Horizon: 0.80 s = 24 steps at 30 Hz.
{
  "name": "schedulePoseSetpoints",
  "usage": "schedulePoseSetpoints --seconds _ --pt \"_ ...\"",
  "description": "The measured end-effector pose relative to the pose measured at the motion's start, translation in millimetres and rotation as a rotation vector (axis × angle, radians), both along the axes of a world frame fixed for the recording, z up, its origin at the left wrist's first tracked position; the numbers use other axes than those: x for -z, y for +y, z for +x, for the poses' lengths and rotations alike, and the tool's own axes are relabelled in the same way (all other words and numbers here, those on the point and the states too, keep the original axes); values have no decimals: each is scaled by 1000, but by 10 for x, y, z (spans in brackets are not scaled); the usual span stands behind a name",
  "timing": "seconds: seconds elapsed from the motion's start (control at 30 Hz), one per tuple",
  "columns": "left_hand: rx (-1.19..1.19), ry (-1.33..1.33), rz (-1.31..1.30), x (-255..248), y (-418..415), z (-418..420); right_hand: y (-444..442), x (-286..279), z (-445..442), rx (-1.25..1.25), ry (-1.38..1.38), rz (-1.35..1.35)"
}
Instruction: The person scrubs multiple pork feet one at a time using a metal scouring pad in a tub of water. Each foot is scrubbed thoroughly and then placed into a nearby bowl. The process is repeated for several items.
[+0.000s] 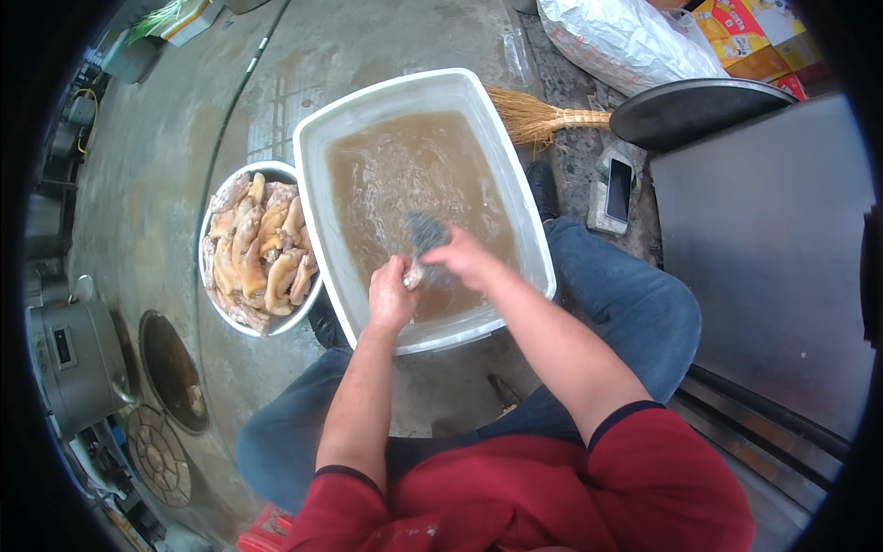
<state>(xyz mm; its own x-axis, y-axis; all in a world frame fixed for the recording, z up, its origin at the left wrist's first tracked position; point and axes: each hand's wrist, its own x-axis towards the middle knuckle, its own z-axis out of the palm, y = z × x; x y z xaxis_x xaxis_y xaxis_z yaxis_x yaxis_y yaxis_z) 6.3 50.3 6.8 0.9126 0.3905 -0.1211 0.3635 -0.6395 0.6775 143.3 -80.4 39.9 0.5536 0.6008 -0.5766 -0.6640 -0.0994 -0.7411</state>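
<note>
My left hand (pixel 392 292) grips a pale piece of meat (pixel 413 274), most of it hidden by my fingers. Blurred by motion, my right hand (pixel 470 258) holds a grey scouring pad of mesh or steel wool (pixel 426 233) just above and beside that piece. Both hands are over the near half of a white plastic tub (pixel 319 207) of cloudy brown water (pixel 414 152). Left of the tub, and close against it, a round metal basin (pixel 207 293) is heaped with what look like pig's trotters (pixel 250 238).
A straw broom (pixel 528 117) lies beyond the tub's right side. On a concrete block (pixel 601 219) rests a smartphone (pixel 619 190). To the right stands a metal cabinet (pixel 759 262). An open round floor hole (pixel 169 369) lies at left, near a steel pot (pixel 83 359).
</note>
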Motion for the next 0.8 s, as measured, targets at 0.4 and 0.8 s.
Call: schedulePoseSetpoints --seconds 0.4,0.8 --pt "-117 -34 -192 -8 -103 14 -16 89 84 16 -188 -54" --pt "-468 -20 -1843 11 -13 -10 -2 82 173 14 -93 103"
